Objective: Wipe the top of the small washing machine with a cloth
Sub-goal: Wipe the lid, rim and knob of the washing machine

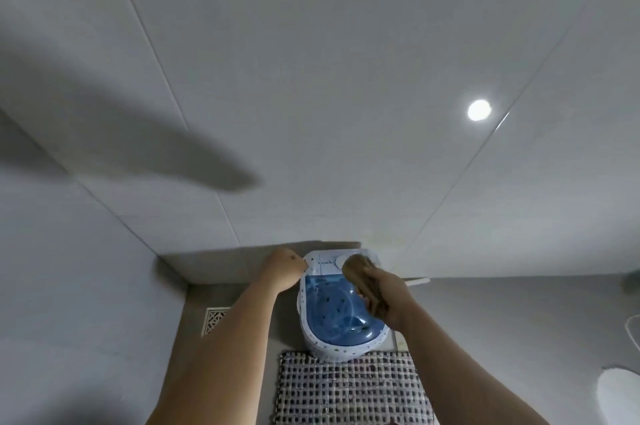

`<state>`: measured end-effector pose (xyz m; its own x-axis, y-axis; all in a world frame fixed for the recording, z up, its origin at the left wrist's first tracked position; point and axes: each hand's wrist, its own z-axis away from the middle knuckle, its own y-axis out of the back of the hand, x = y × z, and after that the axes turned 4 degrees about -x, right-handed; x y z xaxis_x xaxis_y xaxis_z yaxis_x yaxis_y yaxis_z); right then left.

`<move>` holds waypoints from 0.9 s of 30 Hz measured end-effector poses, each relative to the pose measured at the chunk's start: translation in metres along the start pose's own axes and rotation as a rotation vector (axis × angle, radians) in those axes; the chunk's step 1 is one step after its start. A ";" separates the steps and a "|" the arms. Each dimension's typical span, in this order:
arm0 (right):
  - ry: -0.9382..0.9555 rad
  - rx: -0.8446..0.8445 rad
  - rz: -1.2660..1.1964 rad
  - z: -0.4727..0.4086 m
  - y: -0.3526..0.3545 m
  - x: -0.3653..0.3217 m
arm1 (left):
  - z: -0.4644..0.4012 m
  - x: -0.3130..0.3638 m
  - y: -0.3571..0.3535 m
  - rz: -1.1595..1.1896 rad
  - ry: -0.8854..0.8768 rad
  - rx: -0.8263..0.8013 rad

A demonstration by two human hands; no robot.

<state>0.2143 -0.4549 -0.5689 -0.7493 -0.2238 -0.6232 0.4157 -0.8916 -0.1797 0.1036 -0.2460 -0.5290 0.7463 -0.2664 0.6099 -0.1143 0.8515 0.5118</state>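
Observation:
A small white washing machine with a translucent blue lid stands on the floor against the tiled wall. My right hand is shut on a brown cloth, which presses on the white control panel at the machine's far right, over a dial. My left hand grips the machine's far left corner. Part of the lid's right side is hidden by my right hand.
A black-and-white checked mat lies in front of the machine. A patterned floor drain sits to the left by the wall. A white rounded object is at the right edge. Large grey wall tiles rise behind.

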 end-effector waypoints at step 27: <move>1.040 0.190 1.957 -0.291 -0.051 0.113 | -0.215 -0.233 -0.213 0.735 -0.060 0.027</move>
<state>0.2582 -0.3208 -0.8518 0.8932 -0.4476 0.0441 -0.0075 0.0834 0.9965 0.0953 -0.2678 -0.9100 0.4339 0.3440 0.8327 -0.5878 0.8085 -0.0277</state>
